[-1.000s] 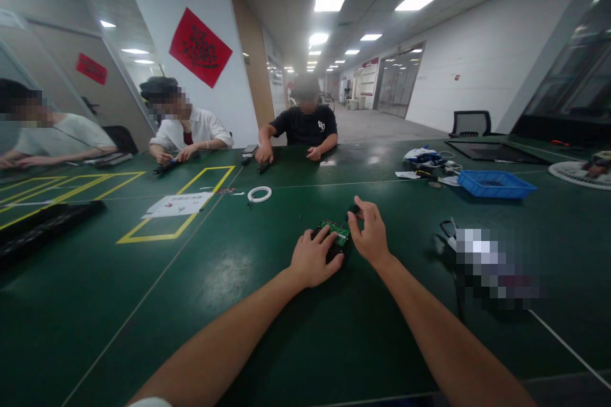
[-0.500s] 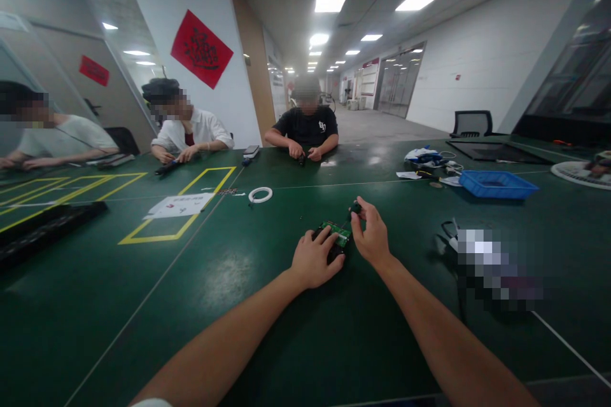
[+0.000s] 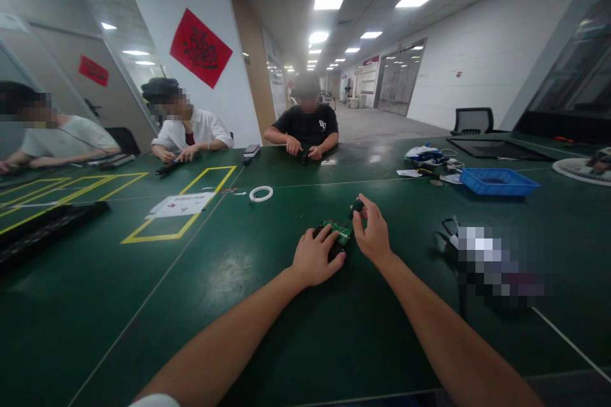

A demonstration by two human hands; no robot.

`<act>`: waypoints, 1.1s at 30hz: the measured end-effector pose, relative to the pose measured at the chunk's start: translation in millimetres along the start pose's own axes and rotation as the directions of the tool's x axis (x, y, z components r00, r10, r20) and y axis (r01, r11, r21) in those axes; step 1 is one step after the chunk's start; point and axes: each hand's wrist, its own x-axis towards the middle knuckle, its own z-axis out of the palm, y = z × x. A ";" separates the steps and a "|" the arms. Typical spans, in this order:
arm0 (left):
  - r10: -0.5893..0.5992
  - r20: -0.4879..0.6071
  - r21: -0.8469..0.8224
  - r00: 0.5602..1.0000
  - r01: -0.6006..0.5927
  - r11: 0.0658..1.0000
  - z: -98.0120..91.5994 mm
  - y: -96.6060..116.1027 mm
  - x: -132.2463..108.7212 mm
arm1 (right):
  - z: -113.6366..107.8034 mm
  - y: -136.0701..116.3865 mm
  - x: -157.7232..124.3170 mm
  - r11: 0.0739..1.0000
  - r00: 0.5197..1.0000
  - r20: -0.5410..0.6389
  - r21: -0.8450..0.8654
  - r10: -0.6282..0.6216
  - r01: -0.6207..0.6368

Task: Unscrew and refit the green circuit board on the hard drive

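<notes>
A green circuit board [image 3: 342, 230] in a dark housing lies on the green table. My left hand [image 3: 312, 257] is laid over it, with the fingers across its top and the thumb along the near side, holding it against the table. Pinched between the fingertips of my right hand [image 3: 371, 229] is the dark handle of a screwdriver [image 3: 355, 208]. It is tilted, and its thin shaft points down and left to the board. The tip is too small to make out.
A white ring [image 3: 261, 194] and a paper sheet [image 3: 181, 205] lie to the left. On the right are a blue tray [image 3: 499, 182], a blurred-out item [image 3: 496, 261] and cables. Across the table a person in black [image 3: 305, 124] works, with two more people at the left.
My right hand and the screwdriver handle have shifted very slightly, and the handle leans a little more. My left hand stays on the circuit board.
</notes>
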 end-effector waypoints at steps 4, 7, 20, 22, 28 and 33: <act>-0.003 0.001 0.003 1.000 0.003 1.000 1.1 -0.2 0.2 | -0.2 -0.2 -0.6 1.000 1.000 -0.001 -0.015 0.022 -0.022; -0.004 0.000 0.006 1.000 0.004 1.000 1.3 0.3 0.5 | -2.4 -4.4 0.0 1.000 1.000 0.017 -0.022 0.016 -0.016; 0.005 -0.008 0.012 1.000 -0.005 1.000 4.9 -1.4 1.1 | 1.1 0.2 -1.0 1.000 1.000 -0.022 -0.015 0.017 -0.018; 0.004 -0.016 0.016 1.000 -0.004 1.000 6.4 -1.1 1.2 | -0.8 -2.4 -0.6 1.000 1.000 -0.009 -0.022 0.018 -0.018; 0.011 -0.024 0.016 1.000 -0.010 1.000 11.4 -2.6 1.7 | -0.8 -5.5 -1.8 1.000 1.000 0.008 -0.027 0.012 -0.012; 0.009 -0.020 0.015 1.000 -0.009 1.000 13.6 -3.6 2.4 | 5.8 0.8 -3.1 1.000 0.999 -0.040 0.016 0.000 0.001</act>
